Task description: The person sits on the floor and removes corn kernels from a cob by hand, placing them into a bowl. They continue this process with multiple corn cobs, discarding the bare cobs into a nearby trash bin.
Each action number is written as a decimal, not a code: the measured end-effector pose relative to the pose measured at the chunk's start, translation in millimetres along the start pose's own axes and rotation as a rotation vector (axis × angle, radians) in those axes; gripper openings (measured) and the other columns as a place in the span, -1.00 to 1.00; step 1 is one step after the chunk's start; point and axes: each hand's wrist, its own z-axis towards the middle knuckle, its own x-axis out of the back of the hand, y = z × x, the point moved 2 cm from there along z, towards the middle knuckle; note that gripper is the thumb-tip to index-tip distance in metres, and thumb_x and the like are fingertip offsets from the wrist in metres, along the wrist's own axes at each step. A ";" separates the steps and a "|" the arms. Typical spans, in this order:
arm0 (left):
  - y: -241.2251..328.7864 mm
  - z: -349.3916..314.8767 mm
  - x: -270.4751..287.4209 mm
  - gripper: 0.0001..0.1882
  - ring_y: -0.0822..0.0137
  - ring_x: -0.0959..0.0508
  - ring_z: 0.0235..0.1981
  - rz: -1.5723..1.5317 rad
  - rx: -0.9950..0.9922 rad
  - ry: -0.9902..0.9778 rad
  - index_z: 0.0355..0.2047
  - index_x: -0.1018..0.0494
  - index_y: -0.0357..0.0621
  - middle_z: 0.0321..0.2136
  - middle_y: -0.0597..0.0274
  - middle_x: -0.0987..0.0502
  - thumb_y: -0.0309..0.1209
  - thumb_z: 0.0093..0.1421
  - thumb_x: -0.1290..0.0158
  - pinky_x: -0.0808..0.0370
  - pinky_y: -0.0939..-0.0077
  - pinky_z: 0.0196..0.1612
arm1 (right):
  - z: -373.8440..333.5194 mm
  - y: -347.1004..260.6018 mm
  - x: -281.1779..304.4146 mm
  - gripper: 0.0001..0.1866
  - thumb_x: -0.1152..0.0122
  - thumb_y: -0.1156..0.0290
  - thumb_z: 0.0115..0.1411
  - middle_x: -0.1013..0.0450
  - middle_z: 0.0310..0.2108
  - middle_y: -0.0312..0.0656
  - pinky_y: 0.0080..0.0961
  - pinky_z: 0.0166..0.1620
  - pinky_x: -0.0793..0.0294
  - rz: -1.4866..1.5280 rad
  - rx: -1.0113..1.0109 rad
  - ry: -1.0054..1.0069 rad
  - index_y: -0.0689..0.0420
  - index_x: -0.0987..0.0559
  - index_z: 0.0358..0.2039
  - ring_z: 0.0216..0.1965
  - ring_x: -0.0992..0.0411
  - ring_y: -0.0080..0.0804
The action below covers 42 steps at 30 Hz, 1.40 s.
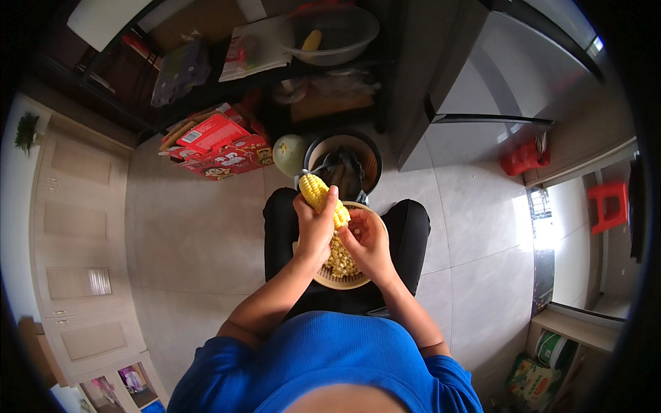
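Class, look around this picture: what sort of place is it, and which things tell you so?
Probably a home kitchen or a room beside one: there is what looks like a grey refrigerator, a clear bowl holding a yellow corn cob, and a round container of loose corn kernels.

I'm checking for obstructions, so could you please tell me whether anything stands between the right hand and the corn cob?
Nothing visible does: the right hand seems to touch the corn cob at its near end, while the left hand grips it.
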 end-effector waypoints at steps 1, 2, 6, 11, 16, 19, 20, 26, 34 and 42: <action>0.4 -1.8 -1.6 -0.46 0.42 -0.42 -0.30 0.019 -0.013 0.025 -0.09 -0.04 -0.26 -0.25 0.13 -0.30 -0.28 0.11 -0.10 -0.45 0.58 -0.30 | -0.3 1.8 0.1 -0.70 -0.07 0.62 0.10 -0.36 -0.28 -0.17 -0.66 -0.20 -0.42 -0.023 -0.013 0.000 0.34 -0.28 -0.14 -0.26 -0.38 -0.56; 0.5 -3.1 -2.1 -0.44 0.41 -0.42 -0.29 0.028 -0.014 0.049 -0.09 -0.04 -0.27 -0.24 0.12 -0.30 -0.26 0.10 -0.11 -0.45 0.57 -0.29 | -1.1 3.9 -0.2 -0.70 -0.07 0.61 0.10 -0.36 -0.29 -0.18 -0.66 -0.20 -0.42 -0.046 -0.025 0.001 0.34 -0.28 -0.14 -0.26 -0.38 -0.56; -2.1 -0.3 -2.6 -0.43 0.42 -0.41 -0.31 0.018 0.000 0.050 -0.09 -0.04 -0.27 -0.25 0.12 -0.30 -0.25 0.10 -0.11 -0.45 0.57 -0.32 | -0.4 6.7 1.5 -0.71 -0.04 0.60 0.11 -0.39 -0.36 -0.19 -0.68 -0.26 -0.40 -0.085 -0.012 0.017 0.35 -0.31 -0.14 -0.33 -0.38 -0.59; -3.0 2.8 -3.2 -0.42 0.44 -0.41 -0.33 -0.036 0.031 0.030 -0.08 -0.03 -0.28 -0.28 0.13 -0.30 -0.25 0.10 -0.11 -0.44 0.59 -0.36 | 0.6 3.1 3.3 -0.70 0.02 0.62 0.10 -0.35 -0.28 -0.19 -0.68 -0.21 -0.37 0.038 -0.039 -0.027 0.34 -0.29 -0.11 -0.28 -0.35 -0.57; 5.6 -2.5 -7.4 -0.40 0.44 -0.41 -0.34 0.040 -0.047 0.083 -0.05 -0.01 -0.29 -0.28 0.13 -0.30 -0.26 0.10 -0.10 -0.44 0.60 -0.36 | 1.9 1.5 -1.0 -0.69 0.03 0.62 0.12 -0.35 -0.25 -0.18 -0.64 -0.16 -0.38 0.042 -0.053 -0.016 0.34 -0.28 -0.09 -0.25 -0.37 -0.53; 8.2 -3.8 -7.0 -0.40 0.45 -0.40 -0.34 0.020 -0.082 0.072 -0.04 0.00 -0.29 -0.28 0.14 -0.29 -0.27 0.10 -0.10 -0.43 0.61 -0.36 | 1.5 -4.7 -1.7 -0.71 0.02 0.58 0.14 -0.36 -0.25 -0.18 -0.61 -0.13 -0.37 0.112 -0.094 -0.022 0.36 -0.30 -0.11 -0.24 -0.37 -0.52; 9.1 -4.4 -7.2 -0.40 0.45 -0.40 -0.35 0.007 -0.093 0.062 -0.04 0.00 -0.29 -0.28 0.14 -0.29 -0.28 0.10 -0.10 -0.43 0.61 -0.36 | 1.8 -5.3 -0.9 -0.72 0.01 0.57 0.15 -0.36 -0.26 -0.18 -0.62 -0.14 -0.37 0.143 -0.119 -0.025 0.36 -0.30 -0.11 -0.26 -0.37 -0.52; 10.2 -9.0 -9.7 -0.44 0.46 -0.38 -0.35 0.074 -0.330 -0.001 -0.04 0.00 -0.28 -0.28 0.14 -0.28 -0.33 0.12 -0.08 -0.41 0.61 -0.36 | 4.7 -3.7 -0.8 -0.75 0.01 0.54 0.18 -0.35 -0.28 -0.20 -0.66 -0.24 -0.34 0.238 -0.171 0.004 0.33 -0.31 -0.13 -0.35 -0.32 -0.56; 11.4 -9.7 -11.9 -0.43 0.47 -0.37 -0.34 0.087 -0.330 -0.008 -0.03 0.02 -0.27 -0.26 0.14 -0.27 -0.34 0.13 -0.07 -0.41 0.63 -0.33 | 5.3 -3.6 -0.5 -0.77 0.03 0.55 0.18 -0.36 -0.29 -0.19 -0.68 -0.25 -0.34 0.179 -0.169 0.025 0.32 -0.31 -0.14 -0.37 -0.31 -0.59; 9.9 -10.6 -12.4 -0.42 0.46 -0.37 -0.32 0.052 -0.264 0.000 -0.03 0.02 -0.27 -0.25 0.14 -0.26 -0.33 0.12 -0.08 -0.41 0.63 -0.31 | 5.4 -3.1 -0.1 -0.78 0.05 0.56 0.17 -0.37 -0.32 -0.21 -0.69 -0.26 -0.33 0.085 -0.127 0.030 0.33 -0.33 -0.16 -0.39 -0.31 -0.59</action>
